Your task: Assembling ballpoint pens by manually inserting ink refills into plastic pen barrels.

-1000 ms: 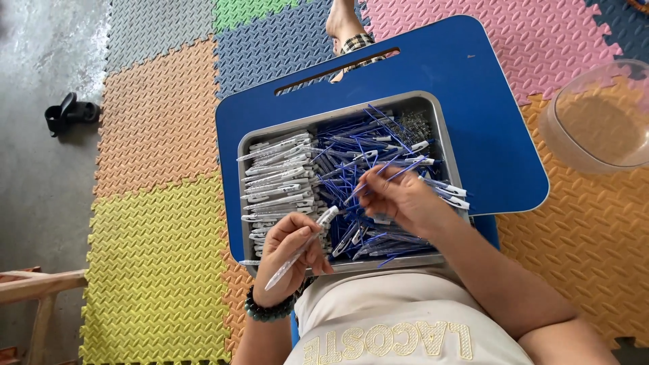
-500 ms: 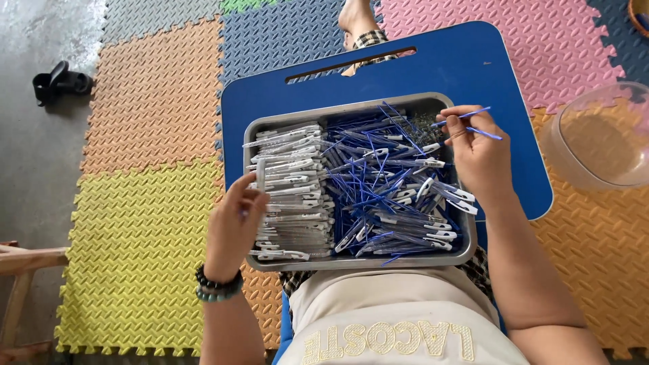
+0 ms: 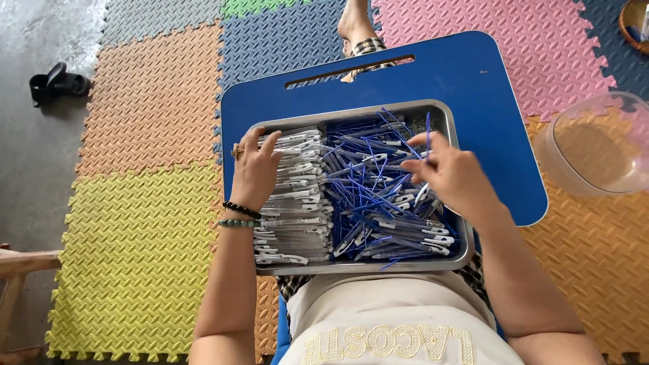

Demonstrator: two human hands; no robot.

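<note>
A metal tray (image 3: pixel 378 112) rests on a blue lap table (image 3: pixel 473 74). Its left side holds a neat stack of clear pens with white clips (image 3: pixel 297 203). Its right side holds a loose heap of blue refills and pen parts (image 3: pixel 378 196). My left hand (image 3: pixel 255 170) lies flat on the left edge of the pen stack, fingers spread, holding nothing. My right hand (image 3: pixel 449 177) is over the blue heap, fingers pinching a thin blue refill (image 3: pixel 427 135) that points up.
A clear plastic bowl (image 3: pixel 598 145) sits on the foam mats at the right. A black object (image 3: pixel 57 82) lies on the concrete at the upper left. A bare foot (image 3: pixel 355 23) shows beyond the lap table. Wooden furniture (image 3: pixel 20 267) is at the lower left.
My left hand has put down the pen it held and moved up onto the stack. My right hand swung to the tray's right edge with a refill, then came back over the heap.
</note>
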